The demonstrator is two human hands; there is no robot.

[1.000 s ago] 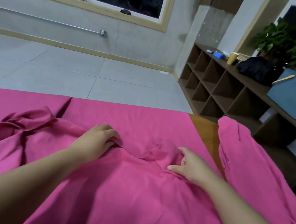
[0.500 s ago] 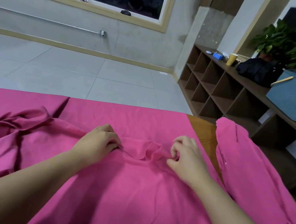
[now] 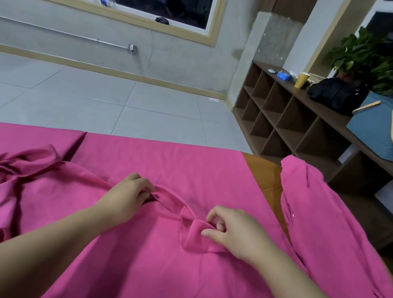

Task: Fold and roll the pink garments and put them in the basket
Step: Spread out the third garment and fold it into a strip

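Pinching a fold of the garment (image 3: pixel 148 256) — right hand (image 3: pixel 233 233) at 5 o'clock, thumb and fingers curled on the bunched cloth. Left hand (image 3: pixel 127 197) at 7 o'clock grips the neckline edge. Garment lies spread on the worktop (image 3: pixel 266 177); second garment (image 3: pixel 330 232) at 3 o'clock. Basket (image 3: pixel 391 134) on the shelf (image 3: pixel 295 128) at 2 o'clock — well apart.

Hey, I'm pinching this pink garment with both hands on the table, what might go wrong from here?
1. The left hand and right hand pinch only small folds of the pink garment, so it may slip or bunch.
2. Its left part is crumpled, which could spoil a neat fold.
3. A second pink garment drapes over the table edge and might slide off.
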